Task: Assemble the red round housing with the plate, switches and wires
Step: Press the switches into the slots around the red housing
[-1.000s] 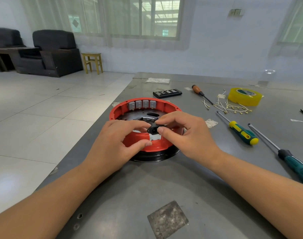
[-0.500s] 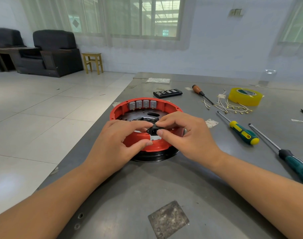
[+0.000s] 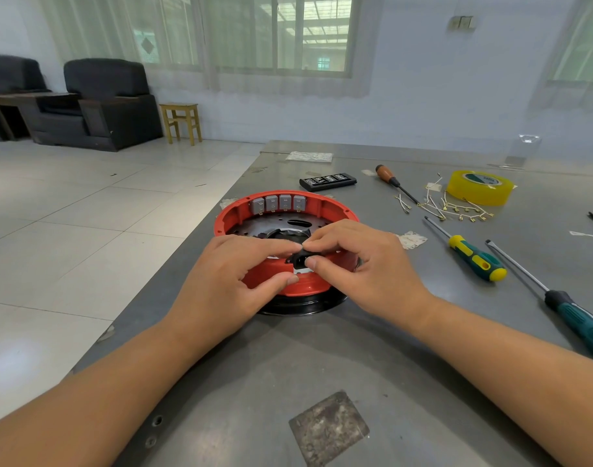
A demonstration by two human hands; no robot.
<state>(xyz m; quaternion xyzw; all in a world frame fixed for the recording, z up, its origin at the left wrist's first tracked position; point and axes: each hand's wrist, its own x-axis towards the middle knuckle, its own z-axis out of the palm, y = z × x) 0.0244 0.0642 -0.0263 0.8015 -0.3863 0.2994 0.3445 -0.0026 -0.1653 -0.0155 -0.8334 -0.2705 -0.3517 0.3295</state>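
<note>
From the head camera, the red round housing (image 3: pixel 285 230) sat on a black base on the grey table (image 3: pixel 355 382), near the left edge, apparently placed close so both hands could work its near wall. The left hand (image 3: pixel 227 281) curled over that near rim, thumb pressed against the outer wall, probably to steady it. The right hand (image 3: pixel 366 264) pinched a small black switch (image 3: pixel 301 256) between forefinger and thumb at a notch in the near wall, seemingly to seat it there. The switch lay directly between the two hands' fingertips. Four grey switches (image 3: pixel 278 203) already lined the far wall, above the metal plate (image 3: pixel 254 227). Loose wires (image 3: pixel 453 207) lay far right, beside a yellow tape roll (image 3: pixel 479 187).
</note>
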